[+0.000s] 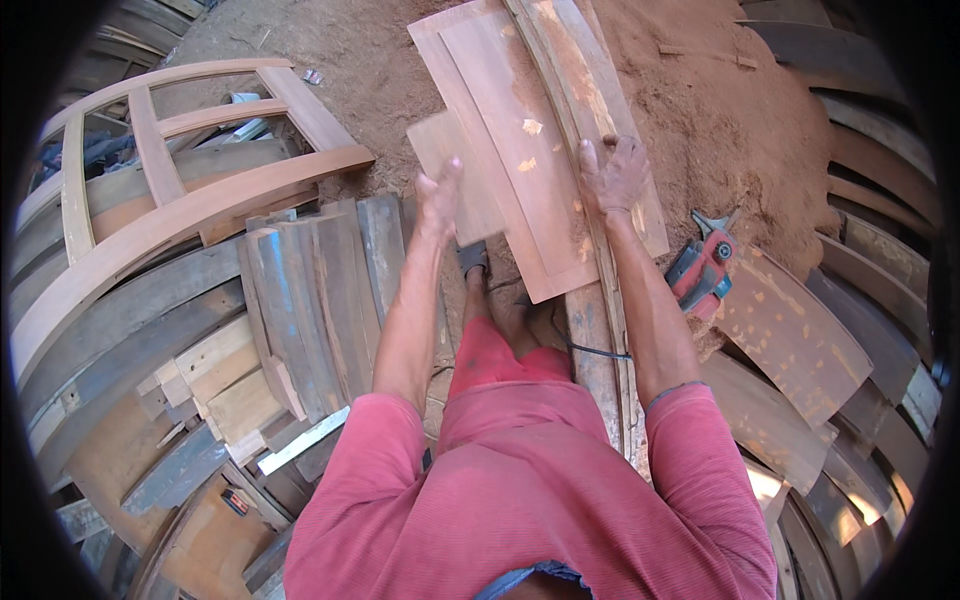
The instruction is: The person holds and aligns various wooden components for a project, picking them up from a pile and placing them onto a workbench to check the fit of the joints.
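My left hand [438,197] is closed on the near-left edge of a small, light brown wooden board [473,185], thumb on top and fingers hidden below. That board overlaps or meets the left side of a larger wooden panel [490,120]; I cannot tell whether they are joined. A long, narrow wooden strip [548,65] runs lengthwise over the panel and down past its near end. Fingers bent, my right hand [612,175] grips this strip at the panel's right half. Pale patches mark the panel's surface near the strip.
A red and black power planer [702,262] lies right of the panel on sawdust [700,130]. A black cord [598,351] crosses the plank below. At left, a curved wooden frame [190,215] rests over stacked boards [310,300]. More planks [795,330] lie at right.
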